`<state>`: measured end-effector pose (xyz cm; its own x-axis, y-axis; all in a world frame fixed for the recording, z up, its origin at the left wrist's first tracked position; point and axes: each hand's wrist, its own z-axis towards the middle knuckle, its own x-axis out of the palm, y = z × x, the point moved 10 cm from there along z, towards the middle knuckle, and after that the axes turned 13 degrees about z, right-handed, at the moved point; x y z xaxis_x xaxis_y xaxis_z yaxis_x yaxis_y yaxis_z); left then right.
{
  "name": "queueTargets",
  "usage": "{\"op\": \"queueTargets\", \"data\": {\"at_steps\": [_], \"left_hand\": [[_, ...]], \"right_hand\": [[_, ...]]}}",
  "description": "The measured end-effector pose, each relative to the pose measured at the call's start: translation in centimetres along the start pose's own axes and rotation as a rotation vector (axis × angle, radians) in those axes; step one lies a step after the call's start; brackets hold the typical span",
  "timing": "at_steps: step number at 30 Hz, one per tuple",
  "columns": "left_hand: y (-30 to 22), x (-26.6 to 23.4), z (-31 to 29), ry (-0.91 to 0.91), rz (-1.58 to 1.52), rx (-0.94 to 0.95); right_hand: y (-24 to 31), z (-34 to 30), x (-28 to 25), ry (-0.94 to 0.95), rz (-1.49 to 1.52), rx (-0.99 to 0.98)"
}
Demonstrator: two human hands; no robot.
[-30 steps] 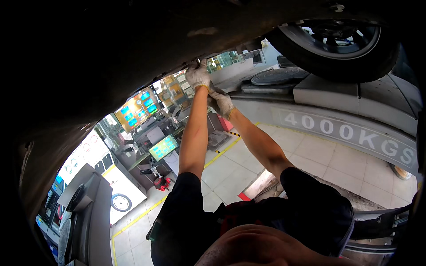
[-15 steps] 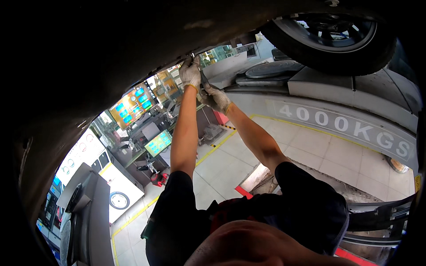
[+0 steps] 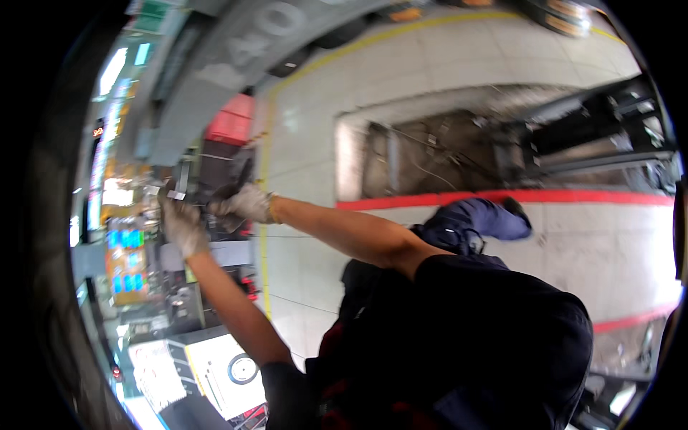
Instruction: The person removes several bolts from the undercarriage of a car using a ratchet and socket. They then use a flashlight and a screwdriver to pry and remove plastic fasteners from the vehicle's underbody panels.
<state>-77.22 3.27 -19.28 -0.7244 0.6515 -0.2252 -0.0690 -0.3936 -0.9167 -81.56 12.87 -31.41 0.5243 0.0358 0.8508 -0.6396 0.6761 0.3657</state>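
Head view, one person, both arms stretched out and up. Left hand, in a pale work glove: raised, fingers curled at a small bright metal piece; whether it truly grips cannot be told. Right hand, likewise gloved: clenched around a dark slender tool, just beside the left. Below: pale tiled floor, red floor stripe, sunken lift pit, grey lift ramp.

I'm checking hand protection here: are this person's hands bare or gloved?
Gloved. The left hand and right hand both show pale fabric ending at the wrists, with bare forearms below. What their grip closes on is too blurred to tell.
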Motion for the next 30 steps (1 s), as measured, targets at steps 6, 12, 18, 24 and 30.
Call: {"op": "queueTargets", "data": {"at_steps": [6,12,18,24,30], "left_hand": [[18.8,-2.0,-7.5,0.016,-0.123,-0.535],[33.0,-6.6,-19.1,0.034,-0.456,-0.799],[34.8,-6.0,-24.0,0.315,0.738,-0.517],[48.6,-0.2,-31.1,0.058,-0.948,-0.969],[48.3,11.1,-30.8,-0.187,-0.928,-1.282]], "right_hand": [[-9.6,-5.8,-11.0,-0.316,-0.022,0.327],[-16.6,-13.3,-17.5,-0.467,-0.086,0.541],[-1.9,-16.0,-25.6,-0.514,-0.727,0.685],[1.0,-20.4,-29.1,-0.618,-0.853,0.775],[-11.3,-23.4,-30.6,-0.668,-0.882,1.056]]}}
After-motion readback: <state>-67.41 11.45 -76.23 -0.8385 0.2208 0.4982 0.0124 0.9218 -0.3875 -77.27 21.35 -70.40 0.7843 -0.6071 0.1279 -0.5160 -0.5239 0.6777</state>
